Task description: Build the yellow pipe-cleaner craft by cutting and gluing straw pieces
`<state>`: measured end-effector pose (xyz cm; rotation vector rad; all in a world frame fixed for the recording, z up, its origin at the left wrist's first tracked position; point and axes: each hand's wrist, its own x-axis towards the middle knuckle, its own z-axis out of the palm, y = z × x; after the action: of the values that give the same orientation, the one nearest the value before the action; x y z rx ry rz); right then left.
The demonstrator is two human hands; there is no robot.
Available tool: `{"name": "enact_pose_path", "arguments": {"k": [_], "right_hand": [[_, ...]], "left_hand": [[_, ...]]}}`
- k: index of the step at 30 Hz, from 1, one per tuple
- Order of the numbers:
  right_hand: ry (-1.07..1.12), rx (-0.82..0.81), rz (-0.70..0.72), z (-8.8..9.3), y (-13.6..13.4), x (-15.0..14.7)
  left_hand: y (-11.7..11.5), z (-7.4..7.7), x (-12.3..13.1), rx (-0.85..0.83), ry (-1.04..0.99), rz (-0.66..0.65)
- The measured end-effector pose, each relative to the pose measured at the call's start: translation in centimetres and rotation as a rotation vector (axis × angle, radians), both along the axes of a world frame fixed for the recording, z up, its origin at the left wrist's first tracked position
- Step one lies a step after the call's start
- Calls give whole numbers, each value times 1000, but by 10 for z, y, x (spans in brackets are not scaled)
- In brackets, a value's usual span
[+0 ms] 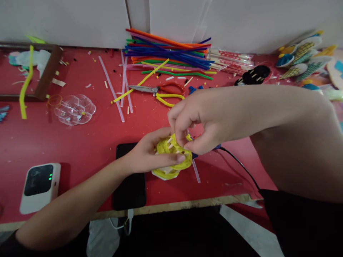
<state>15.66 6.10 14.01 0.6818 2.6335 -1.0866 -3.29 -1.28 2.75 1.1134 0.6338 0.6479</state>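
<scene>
A round yellow craft piece with short pale wooden sticks poking out is held low over the table. My left hand wraps round it from the left, thumb lying across its front. From above, my right hand reaches down with thumb and forefinger pinched together at the upper right of the piece. Whatever sits between those fingertips is too small or hidden to tell. Partly covered behind my right hand lies a blue object with a black cable.
Scissors-like pliers, glue sticks and a bundle of coloured pipe cleaners lie behind. A black phone, white device and clear flower-shaped tray are leftward. A black stick-studded piece stands back right.
</scene>
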Motion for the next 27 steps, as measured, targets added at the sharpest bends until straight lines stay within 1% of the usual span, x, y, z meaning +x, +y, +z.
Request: {"name": "enact_pose_path", "arguments": {"k": [2, 4, 6, 7, 9, 11, 12, 13, 14, 15, 16, 18, 19, 20, 21, 23, 25, 27], "right_hand": [[-2, 14, 8, 2, 0, 2], [-7, 42, 6, 8, -1, 9], [5, 122, -83, 17, -6, 21], [18, 189, -180, 22, -10, 27], [24, 317, -419, 26, -19, 39], [-9, 386, -635, 20, -27, 47], [-35, 405, -710, 13, -30, 51], [-76, 398, -752, 2, -33, 54], [-105, 406, -756, -10, -35, 58], [-116, 427, -745, -25, -38, 62], [-150, 392, -680, -39, -42, 68], [-142, 398, -598, -68, -54, 79], [-133, 416, -569, -80, -62, 84], [-118, 451, -574, -91, -71, 88], [-93, 491, -595, -100, -80, 91], [-57, 549, -658, -113, -99, 90], [-25, 577, -735, -121, -112, 84], [-1, 585, -824, -129, -120, 75]], "left_hand": [[0, -1, 0, 4, -4, 5], [-1, -1, 1, 2, -10, 27], [-1, 0, 1, 4, -16, 79], [-1, 0, 1, 12, -20, 110], [1, -2, 1, 27, -37, 175], [2, -5, 1, 22, -75, 243], [3, -7, 1, 10, -98, 278], [4, -9, 1, -7, -114, 309], [5, -11, 1, -31, -122, 335], [6, -13, 1, -59, -124, 354], [7, -14, 1, -91, -122, 367], [8, -16, 0, -146, -116, 379], [8, -17, 0, -151, -121, 383], [8, -17, 0, -137, -127, 391], [9, -17, 0, -104, -127, 404], [8, -16, 1, 14, -111, 442], [8, -16, 1, 157, -59, 480], [7, -16, 1, 322, 5, 509]]}}
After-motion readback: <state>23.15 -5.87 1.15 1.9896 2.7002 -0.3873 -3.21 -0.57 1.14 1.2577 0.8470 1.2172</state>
